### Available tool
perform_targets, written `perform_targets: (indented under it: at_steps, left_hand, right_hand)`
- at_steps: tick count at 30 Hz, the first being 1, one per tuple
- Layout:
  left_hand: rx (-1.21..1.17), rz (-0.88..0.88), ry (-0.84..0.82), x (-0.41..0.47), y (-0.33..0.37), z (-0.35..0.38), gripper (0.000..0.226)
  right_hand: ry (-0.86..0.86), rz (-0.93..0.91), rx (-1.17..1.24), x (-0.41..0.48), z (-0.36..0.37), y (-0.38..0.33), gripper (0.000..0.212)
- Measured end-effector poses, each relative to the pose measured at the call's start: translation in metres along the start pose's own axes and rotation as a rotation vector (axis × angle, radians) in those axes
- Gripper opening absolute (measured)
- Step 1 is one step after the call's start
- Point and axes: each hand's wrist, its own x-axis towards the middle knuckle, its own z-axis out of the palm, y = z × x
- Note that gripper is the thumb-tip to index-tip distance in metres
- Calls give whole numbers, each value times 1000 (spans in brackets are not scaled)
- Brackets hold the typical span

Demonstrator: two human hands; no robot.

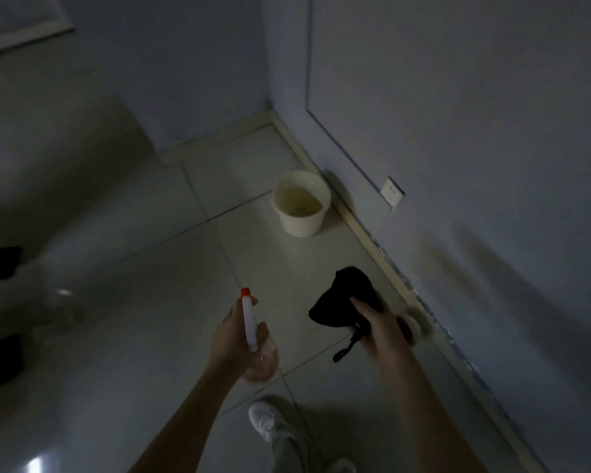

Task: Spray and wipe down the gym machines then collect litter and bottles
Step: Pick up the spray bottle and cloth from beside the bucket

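My left hand [227, 336] grips a clear spray bottle [260, 360] with a white trigger head and an orange nozzle, pointing away from me. Beside it, my right hand [379, 327] holds a black cloth [342, 298] that droops over the fingers; a thin black loop dangles below it. Both hands hover above a pale tiled floor in a dim room. No gym machine is in view.
A cream bucket [301, 203] stands on the floor in the corner by the skirting board. A wall socket [393, 192] sits low on the right wall. My white shoe [267, 421] is below. Dark objects [0, 261] lie at the left edge.
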Motion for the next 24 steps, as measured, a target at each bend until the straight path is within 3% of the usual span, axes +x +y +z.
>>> perform_targets:
  at_steps: [3, 6, 10, 16, 24]
  left_hand:
    - [0, -95, 73, -11, -16, -51, 46]
    - [0, -223, 150, -23, -32, -101, 50]
    - [-53, -345, 292, -44, -54, -160, 61]
    - [-70, -482, 501, -76, -80, -231, 63]
    - [-91, -675, 745, -108, -115, -297, 53]
  right_hand:
    - [-4, -50, -365, -2, 64, -4, 37]
    - [-154, -260, -795, -8, 130, -5, 31]
    - [-316, -522, -1112, -13, 213, 4, 39]
    - [-576, -734, -1414, -12, 322, 30, 43]
    - [-891, -796, -1547, 3, 441, 83, 40]
